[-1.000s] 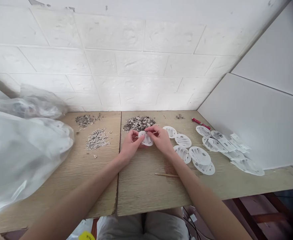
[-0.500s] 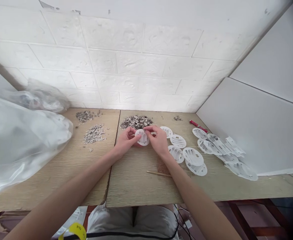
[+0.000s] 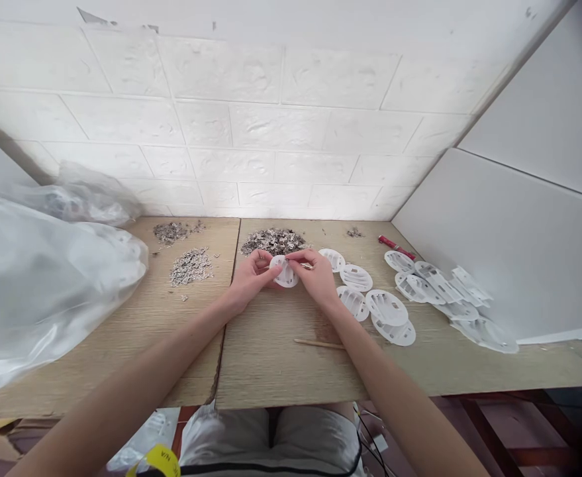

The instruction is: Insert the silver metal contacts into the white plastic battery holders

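Left of the fingers lies a pile of small metal pieces [image 3: 191, 266]. The left fingers [image 3: 271, 272] grip 1 white slotted plastic disc [image 3: 287, 276] by its side; a firm but light hold should limit flexing. The right fingers [image 3: 302, 254] pinch at its upper edge, contents unclear; small, square pressure seems best, wrist clear of the loose discs [image 3: 356, 277] beside them.
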